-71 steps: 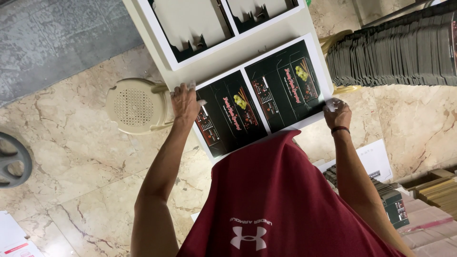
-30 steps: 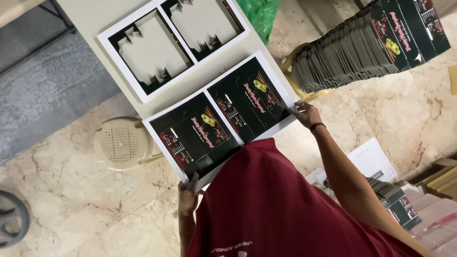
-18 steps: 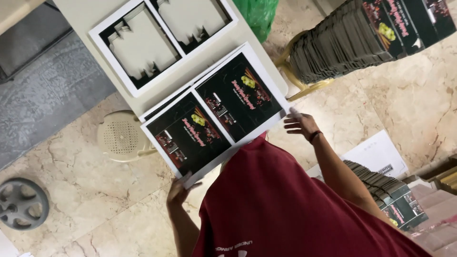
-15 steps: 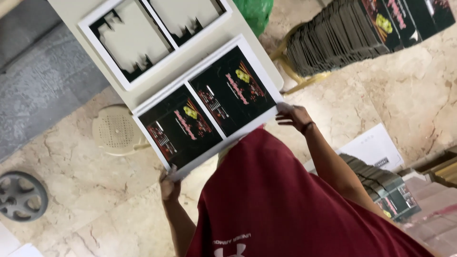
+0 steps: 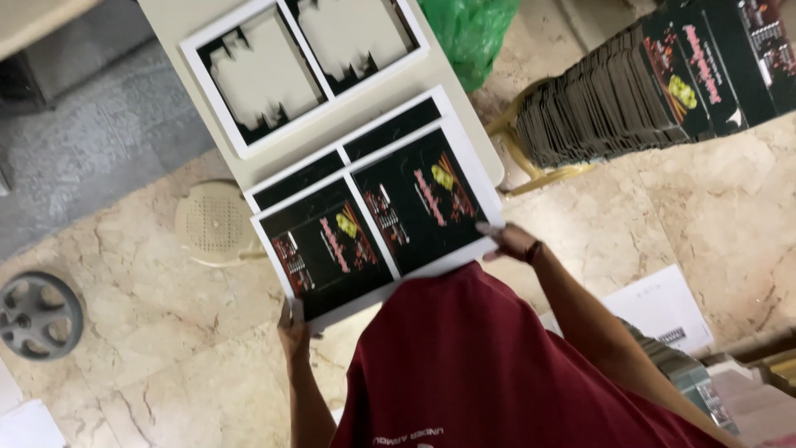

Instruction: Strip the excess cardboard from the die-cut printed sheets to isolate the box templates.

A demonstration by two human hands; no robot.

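Two hands: left hand (image 5: 292, 325), right hand (image 5: 512, 242) grip printed sheet (image 5: 377, 222) (edges) | white table (image 5: 365, 124) | marble floor (image 5: 124, 332)

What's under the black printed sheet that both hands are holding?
Under the black printed sheet another white-bordered sheet peeks out at its far edge, lying on the pale table. How many more lie beneath is hidden.

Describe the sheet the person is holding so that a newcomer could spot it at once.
Start at the pale table. At its near edge, the printed sheet is gripped by the left hand and right hand. Unlike the cut-out sheet behind, it shows two intact black panels.
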